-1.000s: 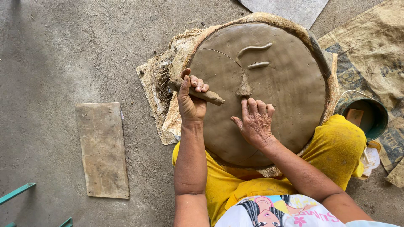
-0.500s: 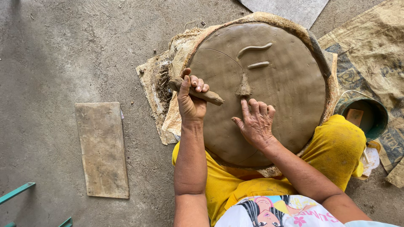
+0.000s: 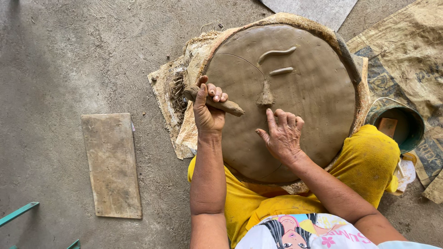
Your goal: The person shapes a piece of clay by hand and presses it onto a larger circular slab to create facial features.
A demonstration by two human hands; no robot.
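Head view change: nothing has moved since a moment ago; both hands sit as before.
Left hand point(image 3: 208, 110): clamped on a stick point(image 3: 214, 101), centre left.
Right hand point(image 3: 281, 133): fingers spread apart, flat on the clay point(image 3: 304, 92).
Clay: big round slab, upper middle.
Edges: pot point(image 3: 399, 124) touches the right rim.
Room: bare floor point(image 3: 69, 55) left, by the board point(image 3: 112, 166).

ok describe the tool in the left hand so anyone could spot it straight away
Start at the big round clay slab resting on the person's lap. At its left edge the left hand grips a short clay-smeared stick, its tip pointing right over the slab. Unlike the raised clay strips nearby, it is loose and held, not stuck on.
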